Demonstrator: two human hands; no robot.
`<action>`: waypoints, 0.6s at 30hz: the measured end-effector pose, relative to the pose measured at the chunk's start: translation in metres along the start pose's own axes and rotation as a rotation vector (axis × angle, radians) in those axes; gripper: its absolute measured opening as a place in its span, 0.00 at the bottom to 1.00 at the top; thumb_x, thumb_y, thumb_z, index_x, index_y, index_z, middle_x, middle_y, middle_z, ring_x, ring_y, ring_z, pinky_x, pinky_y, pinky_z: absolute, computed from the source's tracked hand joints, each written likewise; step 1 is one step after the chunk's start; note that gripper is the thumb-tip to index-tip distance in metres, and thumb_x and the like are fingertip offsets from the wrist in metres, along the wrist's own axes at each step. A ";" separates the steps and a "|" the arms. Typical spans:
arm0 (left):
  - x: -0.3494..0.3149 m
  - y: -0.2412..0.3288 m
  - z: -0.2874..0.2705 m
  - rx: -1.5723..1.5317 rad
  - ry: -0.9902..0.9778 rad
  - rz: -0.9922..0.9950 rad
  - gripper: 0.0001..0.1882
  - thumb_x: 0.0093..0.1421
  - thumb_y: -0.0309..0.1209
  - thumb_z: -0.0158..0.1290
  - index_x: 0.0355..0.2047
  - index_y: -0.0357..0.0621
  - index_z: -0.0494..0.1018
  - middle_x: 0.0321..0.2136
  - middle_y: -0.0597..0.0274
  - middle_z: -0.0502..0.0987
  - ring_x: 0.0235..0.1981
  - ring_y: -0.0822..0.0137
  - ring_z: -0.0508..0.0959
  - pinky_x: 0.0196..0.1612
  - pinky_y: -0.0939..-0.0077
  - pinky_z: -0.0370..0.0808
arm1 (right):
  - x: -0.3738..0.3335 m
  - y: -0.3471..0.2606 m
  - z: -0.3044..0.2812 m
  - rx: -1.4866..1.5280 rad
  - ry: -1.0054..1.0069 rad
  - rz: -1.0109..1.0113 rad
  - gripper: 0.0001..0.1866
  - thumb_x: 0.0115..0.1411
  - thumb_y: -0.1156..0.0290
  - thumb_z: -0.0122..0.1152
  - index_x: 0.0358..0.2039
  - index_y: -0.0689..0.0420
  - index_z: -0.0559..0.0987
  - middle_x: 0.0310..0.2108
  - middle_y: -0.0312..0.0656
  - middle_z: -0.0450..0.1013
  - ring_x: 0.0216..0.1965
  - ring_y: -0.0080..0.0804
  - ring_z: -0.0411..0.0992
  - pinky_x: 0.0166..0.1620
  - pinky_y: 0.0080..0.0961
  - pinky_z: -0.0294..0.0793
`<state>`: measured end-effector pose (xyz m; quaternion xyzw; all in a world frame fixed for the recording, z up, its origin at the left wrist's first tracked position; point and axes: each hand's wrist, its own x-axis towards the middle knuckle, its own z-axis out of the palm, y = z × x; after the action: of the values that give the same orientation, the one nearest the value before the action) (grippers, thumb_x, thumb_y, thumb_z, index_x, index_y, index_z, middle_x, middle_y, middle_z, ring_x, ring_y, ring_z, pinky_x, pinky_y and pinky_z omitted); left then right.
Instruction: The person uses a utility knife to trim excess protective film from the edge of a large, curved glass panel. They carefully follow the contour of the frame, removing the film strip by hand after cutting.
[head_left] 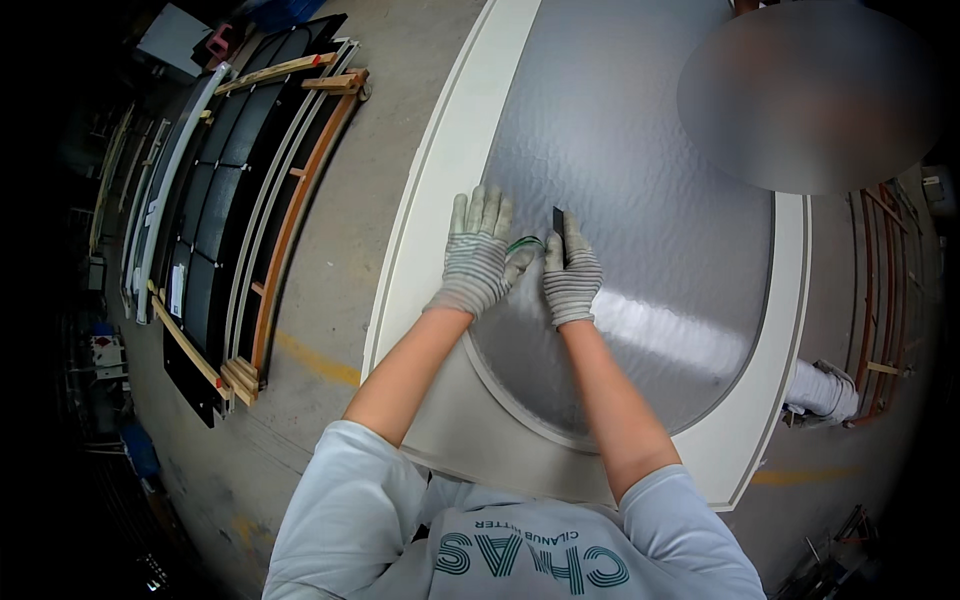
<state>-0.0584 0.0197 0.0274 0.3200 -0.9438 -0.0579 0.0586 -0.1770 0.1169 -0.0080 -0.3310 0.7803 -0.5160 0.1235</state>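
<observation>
A large door-like panel lies in front of me, its white frame around a textured grey pane with a rounded near end. My left hand, in a striped grey work glove, rests with fingers stretched out over the border between frame and pane. Just right of it, my gloved right hand pinches a small flat dark blade-like piece that points away from me. A thin curved green strand shows between my left thumb and right hand; whether either hand grips it, I cannot tell.
On the left, several framed panels lean together with wooden battens on the concrete floor. An orange-brown rack stands at the right, near a white wrapped roll beside the panel. A blurred patch hides the upper right.
</observation>
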 end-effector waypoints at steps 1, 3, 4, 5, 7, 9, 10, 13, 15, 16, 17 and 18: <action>-0.023 0.010 -0.006 -0.025 0.001 0.005 0.47 0.52 0.49 0.56 0.65 0.32 0.55 0.67 0.40 0.53 0.70 0.43 0.47 0.71 0.47 0.36 | -0.001 0.002 0.000 0.018 -0.001 0.008 0.23 0.63 0.64 0.57 0.58 0.57 0.72 0.47 0.53 0.76 0.48 0.45 0.76 0.51 0.32 0.73; -0.074 0.029 -0.008 -0.020 -0.148 -0.052 0.47 0.50 0.44 0.58 0.64 0.29 0.55 0.66 0.37 0.54 0.69 0.41 0.49 0.70 0.44 0.38 | -0.001 0.000 -0.004 -0.009 0.005 0.015 0.23 0.63 0.64 0.57 0.58 0.56 0.73 0.45 0.53 0.77 0.45 0.45 0.76 0.50 0.33 0.73; -0.088 0.030 -0.007 -0.026 -0.152 -0.054 0.46 0.50 0.44 0.58 0.63 0.28 0.55 0.65 0.37 0.54 0.69 0.41 0.49 0.70 0.44 0.38 | -0.001 0.001 -0.004 -0.011 0.007 0.006 0.23 0.63 0.63 0.57 0.58 0.56 0.73 0.45 0.53 0.77 0.44 0.45 0.76 0.49 0.33 0.74; -0.101 0.029 -0.002 -0.041 -0.157 -0.053 0.46 0.50 0.44 0.58 0.63 0.27 0.56 0.65 0.36 0.55 0.69 0.40 0.50 0.70 0.44 0.39 | -0.001 0.002 -0.005 -0.023 0.010 -0.002 0.23 0.63 0.63 0.57 0.57 0.56 0.73 0.45 0.53 0.77 0.44 0.45 0.77 0.49 0.34 0.74; -0.106 0.023 0.003 -0.027 -0.139 -0.056 0.46 0.50 0.44 0.57 0.62 0.25 0.56 0.64 0.35 0.56 0.68 0.39 0.51 0.70 0.45 0.40 | -0.001 -0.005 -0.009 -0.034 -0.017 0.027 0.22 0.63 0.63 0.57 0.57 0.56 0.74 0.45 0.53 0.77 0.44 0.46 0.76 0.49 0.34 0.74; -0.076 0.010 0.007 0.031 -0.088 -0.050 0.45 0.51 0.45 0.56 0.61 0.24 0.58 0.63 0.35 0.58 0.68 0.40 0.52 0.70 0.46 0.40 | -0.005 -0.004 -0.010 -0.034 0.000 0.002 0.23 0.64 0.63 0.56 0.58 0.55 0.73 0.44 0.52 0.77 0.43 0.47 0.76 0.47 0.36 0.74; -0.060 0.008 0.005 0.042 -0.080 -0.063 0.43 0.53 0.48 0.54 0.60 0.24 0.59 0.63 0.35 0.59 0.68 0.41 0.52 0.71 0.50 0.41 | -0.003 -0.002 -0.008 -0.023 0.032 -0.045 0.23 0.64 0.63 0.54 0.59 0.53 0.71 0.43 0.52 0.76 0.41 0.48 0.76 0.45 0.37 0.75; -0.024 -0.001 0.005 0.098 -0.140 -0.038 0.43 0.57 0.51 0.50 0.61 0.24 0.59 0.63 0.36 0.60 0.69 0.46 0.51 0.71 0.54 0.39 | -0.002 0.005 -0.004 -0.014 0.096 -0.096 0.24 0.64 0.63 0.53 0.60 0.52 0.70 0.42 0.52 0.76 0.41 0.50 0.76 0.43 0.39 0.75; -0.009 -0.008 0.007 0.148 -0.133 -0.007 0.40 0.60 0.50 0.47 0.61 0.25 0.59 0.63 0.37 0.59 0.69 0.45 0.51 0.71 0.55 0.42 | -0.002 0.007 -0.001 -0.015 0.113 -0.084 0.24 0.65 0.63 0.53 0.60 0.52 0.69 0.43 0.53 0.76 0.42 0.51 0.76 0.44 0.39 0.75; -0.004 -0.014 0.006 0.180 -0.128 0.009 0.39 0.61 0.49 0.46 0.61 0.26 0.59 0.63 0.37 0.59 0.69 0.44 0.51 0.71 0.56 0.43 | -0.002 0.004 0.001 -0.015 0.121 -0.070 0.24 0.65 0.63 0.53 0.61 0.52 0.69 0.43 0.54 0.76 0.43 0.52 0.75 0.45 0.39 0.75; -0.002 -0.023 0.009 0.086 -0.146 -0.019 0.38 0.62 0.49 0.45 0.62 0.28 0.59 0.64 0.38 0.59 0.69 0.44 0.51 0.71 0.56 0.43 | -0.002 0.001 0.004 -0.014 0.126 -0.057 0.24 0.65 0.62 0.53 0.61 0.51 0.69 0.44 0.55 0.75 0.44 0.53 0.75 0.45 0.39 0.75; 0.008 -0.033 0.015 -0.010 -0.154 -0.033 0.37 0.63 0.49 0.43 0.63 0.30 0.59 0.64 0.40 0.58 0.69 0.44 0.51 0.71 0.56 0.44 | 0.000 0.002 0.002 -0.015 0.163 -0.054 0.24 0.65 0.63 0.53 0.61 0.53 0.68 0.44 0.54 0.76 0.44 0.51 0.75 0.45 0.38 0.75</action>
<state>-0.0471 -0.0104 0.0085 0.3296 -0.9399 -0.0880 -0.0133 -0.1770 0.1163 -0.0107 -0.3099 0.7823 -0.5385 0.0432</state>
